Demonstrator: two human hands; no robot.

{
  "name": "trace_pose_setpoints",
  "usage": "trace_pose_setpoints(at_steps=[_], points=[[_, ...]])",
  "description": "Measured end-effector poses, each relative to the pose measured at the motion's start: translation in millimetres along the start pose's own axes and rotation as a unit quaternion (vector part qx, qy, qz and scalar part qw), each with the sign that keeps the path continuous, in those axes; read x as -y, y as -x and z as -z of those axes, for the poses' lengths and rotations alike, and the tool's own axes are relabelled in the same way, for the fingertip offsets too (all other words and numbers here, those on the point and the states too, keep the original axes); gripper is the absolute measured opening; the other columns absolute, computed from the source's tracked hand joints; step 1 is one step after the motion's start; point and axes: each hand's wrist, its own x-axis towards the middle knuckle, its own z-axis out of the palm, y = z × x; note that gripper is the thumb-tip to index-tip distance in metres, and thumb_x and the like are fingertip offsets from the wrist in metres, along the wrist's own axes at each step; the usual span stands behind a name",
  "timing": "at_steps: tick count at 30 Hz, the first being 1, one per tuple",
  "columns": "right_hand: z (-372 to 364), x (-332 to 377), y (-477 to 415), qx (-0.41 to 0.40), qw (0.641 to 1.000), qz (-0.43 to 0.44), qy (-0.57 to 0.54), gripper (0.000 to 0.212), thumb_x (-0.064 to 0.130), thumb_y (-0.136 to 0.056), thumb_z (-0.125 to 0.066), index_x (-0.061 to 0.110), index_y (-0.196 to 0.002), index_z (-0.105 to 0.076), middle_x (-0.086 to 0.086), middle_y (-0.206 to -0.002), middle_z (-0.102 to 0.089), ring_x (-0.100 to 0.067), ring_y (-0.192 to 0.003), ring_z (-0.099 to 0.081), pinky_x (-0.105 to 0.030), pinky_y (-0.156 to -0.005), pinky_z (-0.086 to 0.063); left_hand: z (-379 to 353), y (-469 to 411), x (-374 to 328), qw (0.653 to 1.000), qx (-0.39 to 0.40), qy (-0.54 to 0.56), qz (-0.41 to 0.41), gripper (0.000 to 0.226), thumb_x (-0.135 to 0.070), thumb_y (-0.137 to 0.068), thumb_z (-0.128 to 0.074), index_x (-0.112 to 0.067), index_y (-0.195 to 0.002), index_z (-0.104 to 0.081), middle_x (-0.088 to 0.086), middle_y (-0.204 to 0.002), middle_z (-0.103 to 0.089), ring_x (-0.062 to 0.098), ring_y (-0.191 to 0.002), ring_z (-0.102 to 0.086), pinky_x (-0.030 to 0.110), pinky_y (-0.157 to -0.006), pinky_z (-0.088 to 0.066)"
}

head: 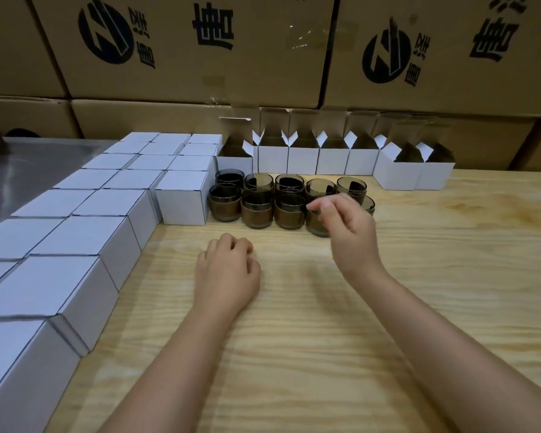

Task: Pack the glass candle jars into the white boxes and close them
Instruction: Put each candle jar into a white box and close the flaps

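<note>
Several smoky glass candle jars [257,205] stand in two rows on the wooden table [325,307]. Behind them runs a row of open white boxes [303,159] with their flaps up. Closed white boxes [181,196] fill the left side in rows. My right hand [344,226] hovers just in front of the right-hand jars with loosely curled fingers, holding nothing and hiding part of one jar. My left hand [228,270] rests on the table with curled fingers, empty, a little in front of the jars.
Large brown cartons [200,48] with black print are stacked as a wall behind the table. A grey metal surface [44,157] lies at the far left beyond the closed boxes. Bare wood stretches to the right and toward me.
</note>
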Motion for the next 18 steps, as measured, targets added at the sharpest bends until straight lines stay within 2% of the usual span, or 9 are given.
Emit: trace_pose_setpoints(at_steps=[2, 5, 8, 12, 18], points=[[-28.5, 1.6, -41.4, 0.041, 0.995, 0.0, 0.09, 0.024, 0.03, -0.097, -0.046, 0.02, -0.098, -0.068, 0.01, -0.095, -0.056, 0.002, -0.092, -0.05, -0.016, -0.082, -0.039, -1.1, -0.1, 0.1, 1.0, -0.001, -0.002, 0.001, 0.03, -0.028, -0.091, -0.047, -0.022, -0.117, -0.06, -0.002, -0.114, -0.052, 0.019, -0.108, -0.044, 0.031, -0.089, -0.031], [-74.3, -10.8, -101.7, 0.12, 0.962, -0.041, 0.241, 0.041, 0.036, -0.101, -0.035, 0.018, -0.131, -0.054, -0.005, -0.132, -0.046, -0.02, -0.126, -0.034, -0.034, -0.101, -0.029, -2.2, -0.7, 0.7, 1.0, -0.001, -0.005, 0.006, 0.029, -0.03, -0.091, -0.046, -0.023, -0.116, -0.059, -0.004, -0.113, -0.05, 0.018, -0.107, -0.043, 0.03, -0.088, -0.03], [-109.2, -25.7, -136.6, 0.181, 0.928, -0.058, 0.32, 0.047, 0.04, -0.101, -0.028, 0.021, -0.142, -0.041, -0.008, -0.153, -0.025, -0.029, -0.138, -0.02, -0.043, -0.109, -0.023, -0.7, 1.1, -0.2, 1.0, 0.008, 0.002, 0.006, 0.03, -0.031, -0.09, -0.045, -0.026, -0.117, -0.056, -0.005, -0.114, -0.047, 0.016, -0.108, -0.042, 0.03, -0.09, -0.029], [-136.5, -36.7, -160.5, 0.238, 0.901, -0.043, 0.361, 0.051, 0.043, -0.102, -0.023, 0.02, -0.144, -0.04, 0.0, -0.161, -0.005, -0.031, -0.143, -0.011, -0.046, -0.112, -0.016, -0.8, 2.3, 0.5, 1.0, 0.009, 0.005, 0.004, 0.031, -0.032, -0.091, -0.043, -0.027, -0.119, -0.053, -0.007, -0.116, -0.046, 0.015, -0.11, -0.04, 0.029, -0.093, -0.028], [-148.9, -48.7, -178.8, 0.271, 0.884, -0.12, 0.362, 0.051, 0.045, -0.102, -0.017, 0.03, -0.149, -0.028, -0.004, -0.161, -0.001, -0.034, -0.145, -0.002, -0.051, -0.114, -0.004, -1.0, 1.8, -0.5, 1.0, 0.0, 0.007, -0.002, 0.029, -0.03, -0.09, -0.045, -0.026, -0.117, -0.054, -0.006, -0.113, -0.046, 0.017, -0.106, -0.041, 0.031, -0.088, -0.029]])
